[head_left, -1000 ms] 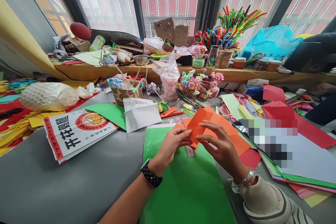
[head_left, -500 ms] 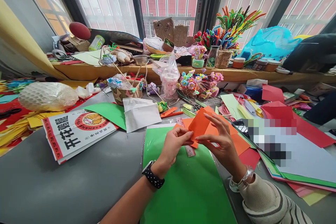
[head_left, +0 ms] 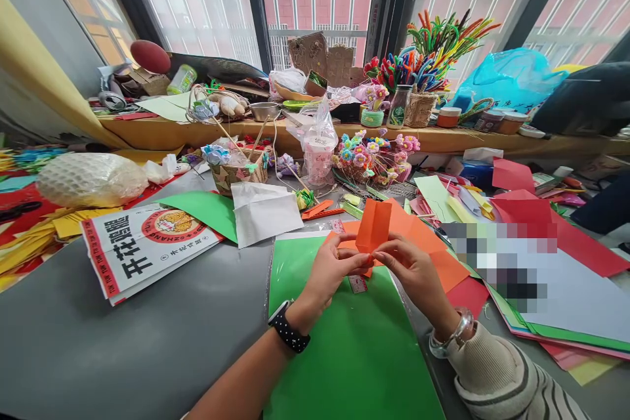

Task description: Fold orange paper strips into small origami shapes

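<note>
A folded piece of orange paper (head_left: 373, 226) is held upright above the green sheet (head_left: 344, 354). My left hand (head_left: 331, 270) pinches its lower left edge between thumb and fingers. On the lower right, my right hand (head_left: 411, 270) grips the same paper, its fingertips close to those of the left. Beneath the hands, part of a patterned ruler (head_left: 357, 284) shows on the green sheet. More orange paper (head_left: 450, 269) lies behind and to the right of the hands, partly covered by them.
A printed paper bag (head_left: 147, 246) lies to the left, near a white sheet (head_left: 266, 213). Behind stand a wrapped drink cup (head_left: 319, 157) and a basket of paper flowers (head_left: 241, 170). Stacked coloured paper (head_left: 581, 302) fills the right side. Pipe cleaners (head_left: 447, 46) stand on the sill.
The folded orange paper has turned from a slant to nearly upright. My right hand's raised fingers have come down and closed on its lower edge.
</note>
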Demonstrator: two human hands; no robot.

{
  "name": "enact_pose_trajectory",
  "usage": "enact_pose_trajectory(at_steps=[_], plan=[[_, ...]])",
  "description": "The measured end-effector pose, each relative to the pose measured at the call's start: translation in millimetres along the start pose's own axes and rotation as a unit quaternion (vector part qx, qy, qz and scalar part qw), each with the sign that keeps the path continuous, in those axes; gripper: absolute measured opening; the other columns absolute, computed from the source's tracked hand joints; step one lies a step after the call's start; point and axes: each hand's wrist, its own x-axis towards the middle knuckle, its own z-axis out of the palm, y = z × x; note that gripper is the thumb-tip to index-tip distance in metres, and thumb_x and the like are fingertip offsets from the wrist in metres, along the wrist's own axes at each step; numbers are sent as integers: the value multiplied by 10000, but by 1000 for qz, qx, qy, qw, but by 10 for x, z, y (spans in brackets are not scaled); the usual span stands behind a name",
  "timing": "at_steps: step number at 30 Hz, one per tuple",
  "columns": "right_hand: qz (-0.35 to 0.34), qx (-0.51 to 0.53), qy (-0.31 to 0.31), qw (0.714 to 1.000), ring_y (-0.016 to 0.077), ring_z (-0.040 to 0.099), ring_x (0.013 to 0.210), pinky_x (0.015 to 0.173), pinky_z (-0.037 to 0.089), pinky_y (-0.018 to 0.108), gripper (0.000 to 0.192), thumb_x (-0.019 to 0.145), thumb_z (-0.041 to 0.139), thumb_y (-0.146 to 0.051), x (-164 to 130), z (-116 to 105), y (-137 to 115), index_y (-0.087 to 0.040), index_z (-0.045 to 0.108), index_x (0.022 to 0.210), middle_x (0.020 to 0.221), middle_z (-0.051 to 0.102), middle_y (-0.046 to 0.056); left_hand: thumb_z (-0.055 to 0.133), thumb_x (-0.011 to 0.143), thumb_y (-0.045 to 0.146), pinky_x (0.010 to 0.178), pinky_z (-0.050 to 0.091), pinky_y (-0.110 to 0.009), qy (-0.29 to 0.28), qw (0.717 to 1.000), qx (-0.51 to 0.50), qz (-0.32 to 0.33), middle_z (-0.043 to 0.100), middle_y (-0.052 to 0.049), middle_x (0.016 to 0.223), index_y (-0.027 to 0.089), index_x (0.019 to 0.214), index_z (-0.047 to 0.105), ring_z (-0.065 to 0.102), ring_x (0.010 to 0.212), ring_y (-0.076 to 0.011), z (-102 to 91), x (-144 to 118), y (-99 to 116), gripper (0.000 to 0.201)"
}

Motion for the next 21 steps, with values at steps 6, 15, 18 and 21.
enact_pose_trajectory(at_steps=[6,15,18,21], plan=[[39,51,7,998,162,590,632,581,494,267,164,734,541,-329,-18,28,-33,-173,586,708,678,614,36,701,566,242,647,496,-309,1,1000,2,-5,653,-47,665,136,958,427,632,657,-186,12,11,-16,490],[59,40,10,997,169,593,621,571,483,269,185,722,553,-345,-20,21,-29,-168,606,706,669,635,42,702,554,232,613,493,-306,-13,999,51,10,642,-49,664,129,963,438,628,642,-192,-1,16,-19,498],[57,38,4,998,173,596,621,577,484,275,194,723,549,-355,-31,25,-34,-171,606,698,662,637,40,700,549,233,587,493,-310,-12,998,60,18,633,-37,638,130,956,436,624,596,-190,-6,22,-33,495],[59,46,0,997,176,598,627,581,490,281,197,728,543,-356,-41,32,-29,-168,603,714,674,640,46,696,556,241,591,495,-311,-10,998,61,22,628,-28,613,132,942,434,625,603,-190,4,21,-38,478]])
